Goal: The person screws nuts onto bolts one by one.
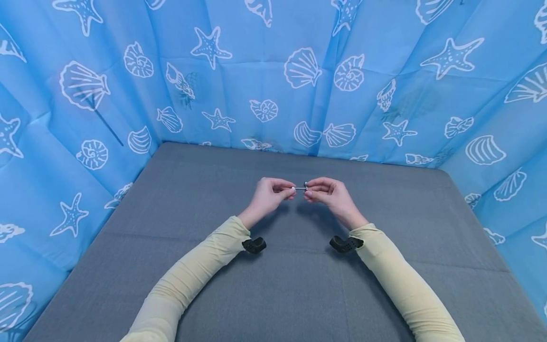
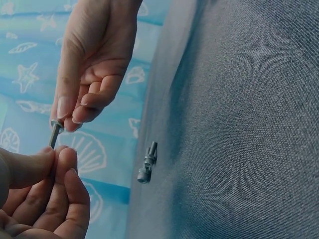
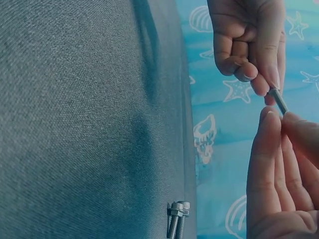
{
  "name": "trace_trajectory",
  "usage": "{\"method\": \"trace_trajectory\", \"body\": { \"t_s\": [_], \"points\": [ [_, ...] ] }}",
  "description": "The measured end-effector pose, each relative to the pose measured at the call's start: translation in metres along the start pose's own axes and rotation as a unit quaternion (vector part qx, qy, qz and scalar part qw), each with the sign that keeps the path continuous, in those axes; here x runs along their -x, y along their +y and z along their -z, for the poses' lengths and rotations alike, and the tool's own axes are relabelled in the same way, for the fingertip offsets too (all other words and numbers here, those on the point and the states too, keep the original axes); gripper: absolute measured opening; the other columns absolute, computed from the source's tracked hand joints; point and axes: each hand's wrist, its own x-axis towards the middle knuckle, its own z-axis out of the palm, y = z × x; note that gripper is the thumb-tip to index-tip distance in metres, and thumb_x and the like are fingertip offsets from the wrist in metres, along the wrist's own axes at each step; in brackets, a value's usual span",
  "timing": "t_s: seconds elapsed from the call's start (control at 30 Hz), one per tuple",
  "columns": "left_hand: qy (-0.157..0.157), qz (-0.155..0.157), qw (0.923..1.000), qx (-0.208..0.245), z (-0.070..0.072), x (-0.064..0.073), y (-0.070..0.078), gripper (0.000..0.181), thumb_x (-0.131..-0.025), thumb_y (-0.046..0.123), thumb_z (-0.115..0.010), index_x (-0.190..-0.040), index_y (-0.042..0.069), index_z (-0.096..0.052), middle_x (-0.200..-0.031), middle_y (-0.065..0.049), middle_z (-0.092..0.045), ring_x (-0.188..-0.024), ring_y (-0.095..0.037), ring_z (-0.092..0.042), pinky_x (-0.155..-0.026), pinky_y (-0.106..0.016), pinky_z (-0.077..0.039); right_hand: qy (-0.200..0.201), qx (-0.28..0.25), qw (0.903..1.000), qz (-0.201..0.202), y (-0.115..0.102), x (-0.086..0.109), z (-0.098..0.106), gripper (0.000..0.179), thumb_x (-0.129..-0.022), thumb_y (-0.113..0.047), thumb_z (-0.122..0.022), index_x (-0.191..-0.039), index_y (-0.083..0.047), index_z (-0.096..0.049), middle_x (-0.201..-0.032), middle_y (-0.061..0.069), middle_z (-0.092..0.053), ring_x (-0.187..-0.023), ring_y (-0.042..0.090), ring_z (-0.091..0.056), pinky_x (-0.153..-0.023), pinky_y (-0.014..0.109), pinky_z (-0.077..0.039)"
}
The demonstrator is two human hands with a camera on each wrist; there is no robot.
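A slim silver bolt [image 1: 300,188] is held level between both hands over the grey table. My left hand [image 1: 269,194] pinches its left end between thumb and fingers. At the other end, my right hand [image 1: 331,192] grips with thumb and fingertips. In the left wrist view, a wider metal piece [image 2: 57,125] shows on the bolt right at the right fingertips, mostly covered by them. The right wrist view shows threads along the bare shaft [image 3: 282,102]. Both ends of the bolt are hidden by fingers.
Loose bolts [image 3: 176,214] lie on the grey cloth-covered table [image 1: 295,285] close beyond the hands; one wears a nut [image 3: 176,211]. A blue curtain [image 1: 265,71] with white shells and starfish hangs around the table's back and sides. Black straps [image 1: 346,244] sit at the wrists.
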Motion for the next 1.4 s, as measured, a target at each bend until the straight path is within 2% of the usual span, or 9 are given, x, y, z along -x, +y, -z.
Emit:
{"method": "trace_trajectory", "body": {
  "t_s": [0.1,0.27,0.37,0.57,0.77,0.93,1.03,1.23,1.4],
  "points": [
    [0.002,-0.002,1.0,0.004,-0.0001,0.0003,0.0008,0.017,-0.089,0.009,-0.069,-0.101,-0.003,-0.072,-0.084,-0.006,-0.072,-0.073,-0.013,-0.069,-0.071,-0.036,-0.057,-0.007,-0.006,1.0,-0.002,-0.0001,0.0006,0.0003,0.037,-0.091,-0.011,-0.067,-0.119,0.011,-0.057,-0.1,0.018,-0.069,-0.087,0.021,-0.069,-0.087,0.056,-0.048],
    [-0.002,-0.002,0.9999,0.012,0.0002,0.0005,0.0023,0.019,-0.089,0.007,-0.068,-0.103,-0.007,-0.07,-0.084,-0.008,-0.072,-0.073,-0.014,-0.069,-0.072,-0.037,-0.057,-0.005,0.004,0.9999,-0.008,-0.0015,0.0015,-0.0007,0.04,-0.092,-0.013,-0.065,-0.119,0.015,-0.055,-0.098,0.017,-0.07,-0.085,0.021,-0.069,-0.086,0.057,-0.047],
    [-0.005,0.001,0.9999,0.01,0.0009,0.0008,0.0028,0.019,-0.09,0.007,-0.068,-0.103,-0.006,-0.071,-0.084,-0.007,-0.072,-0.074,-0.014,-0.069,-0.072,-0.036,-0.057,-0.004,-0.001,1.0,-0.002,-0.0026,0.0018,-0.0023,0.038,-0.092,-0.011,-0.065,-0.118,0.015,-0.055,-0.098,0.017,-0.07,-0.086,0.022,-0.07,-0.086,0.057,-0.048],
    [-0.012,0.01,0.9998,0.01,0.0023,0.001,0.0031,0.018,-0.09,0.007,-0.067,-0.103,-0.005,-0.071,-0.083,-0.006,-0.072,-0.074,-0.014,-0.069,-0.075,-0.044,-0.056,-0.001,0.001,0.9998,0.019,-0.0025,0.0009,-0.0027,0.036,-0.09,-0.009,-0.067,-0.117,0.014,-0.057,-0.101,0.017,-0.069,-0.088,0.024,-0.069,-0.086,0.057,-0.047],
    [-0.019,0.021,0.9995,0.012,0.0035,0.0006,0.0049,0.017,-0.09,0.006,-0.068,-0.103,-0.004,-0.071,-0.081,-0.006,-0.072,-0.073,-0.014,-0.069,-0.077,-0.048,-0.055,0.011,0.035,0.9992,0.018,-0.004,0.0009,-0.0026,0.029,-0.087,-0.011,-0.071,-0.11,0.005,-0.065,-0.102,0.018,-0.068,-0.087,0.023,-0.068,-0.085,0.052,-0.05],
    [-0.017,0.026,0.9995,0.012,0.0039,0.0006,0.0059,0.013,-0.088,0.006,-0.069,-0.099,0.001,-0.073,-0.079,-0.005,-0.071,-0.073,-0.015,-0.069,-0.076,-0.048,-0.055,0.01,0.071,0.997,0.027,-0.0061,0.001,-0.0014,0.027,-0.087,-0.013,-0.072,-0.108,0.003,-0.067,-0.102,0.018,-0.068,-0.091,0.035,-0.066,-0.083,0.051,-0.052],
    [-0.018,0.026,0.9994,0.013,0.0035,0.0008,0.005,0.014,-0.089,0.006,-0.069,-0.1,-0.001,-0.073,-0.08,-0.005,-0.072,-0.073,-0.015,-0.069,-0.077,-0.047,-0.055,0.012,0.081,0.9962,0.029,-0.006,0.0007,-0.0009,0.03,-0.087,-0.015,-0.072,-0.109,0.005,-0.067,-0.1,0.016,-0.069,-0.092,0.04,-0.064,-0.082,0.051,-0.052],
    [-0.018,0.026,0.9994,0.013,0.0028,0.0016,0.0042,0.016,-0.089,0.005,-0.068,-0.102,-0.004,-0.071,-0.08,-0.006,-0.072,-0.073,-0.014,-0.069,-0.078,-0.047,-0.055,0.013,0.046,0.9988,0.009,-0.0036,0.0001,-0.0016,0.027,-0.089,-0.016,-0.069,-0.109,0.003,-0.068,-0.099,0.015,-0.069,-0.088,0.026,-0.068,-0.085,0.053,-0.05],
    [-0.019,0.024,0.9995,0.011,0.0038,0.0019,0.004,0.018,-0.09,0.006,-0.068,-0.103,-0.005,-0.071,-0.08,-0.006,-0.072,-0.073,-0.014,-0.069,-0.078,-0.047,-0.055,0.013,0.054,0.9985,0.005,-0.005,0.0005,-0.0029,0.026,-0.09,-0.016,-0.069,-0.108,0.002,-0.068,-0.1,0.015,-0.069,-0.086,0.02,-0.068,-0.082,0.044,-0.054]
  ]
}}
